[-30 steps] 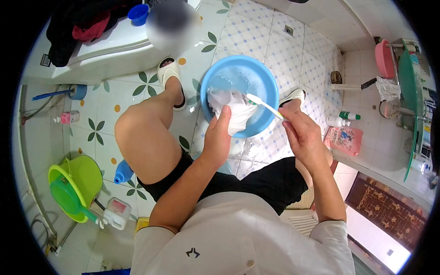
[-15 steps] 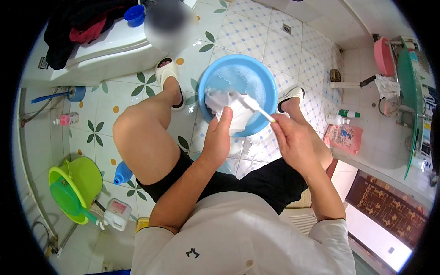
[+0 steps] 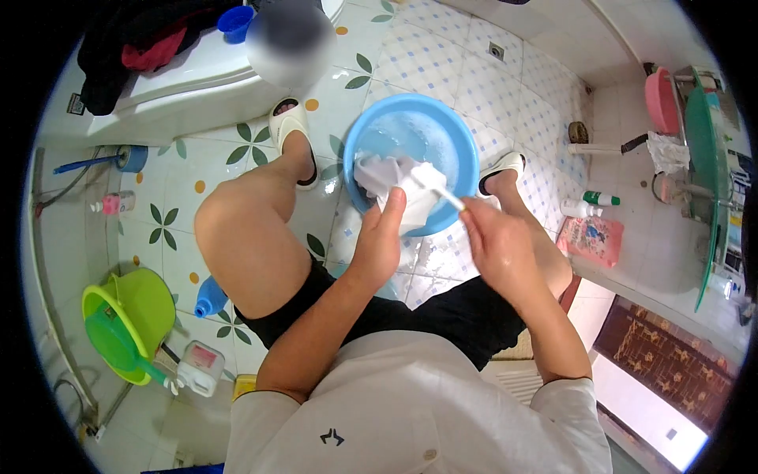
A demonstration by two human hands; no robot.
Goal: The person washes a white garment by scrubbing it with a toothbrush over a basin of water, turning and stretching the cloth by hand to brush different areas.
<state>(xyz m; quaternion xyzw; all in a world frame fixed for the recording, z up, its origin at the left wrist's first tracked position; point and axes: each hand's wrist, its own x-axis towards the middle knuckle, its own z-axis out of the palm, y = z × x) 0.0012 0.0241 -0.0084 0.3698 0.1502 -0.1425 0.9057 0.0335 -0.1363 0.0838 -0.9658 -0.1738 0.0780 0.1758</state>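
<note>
A light blue basin [image 3: 357,126] with sudsy water stands on the tiled floor between my feet. My left hand [image 3: 380,241] grips a wet white cloth [image 3: 387,174] over the basin's near side, thumb on top. Part of the cloth hangs down into the basin. In my right hand [image 3: 499,241] is a white brush [image 3: 446,192], pinched by its handle, with its head against the cloth. The bristles are hidden.
Dark and red clothes [image 3: 154,51] and a blue bowl [image 3: 235,25] rest on the white ledge at upper left. A green bucket [image 3: 158,312], a blue bottle [image 3: 210,299] and a white jug [image 3: 201,370] stand at left. Bottles and a pink bag [image 3: 592,239] lie at right.
My right hand has moved left and slightly down, bringing the brush further across the cloth. My left hand still holds the cloth and has shifted only slightly.
</note>
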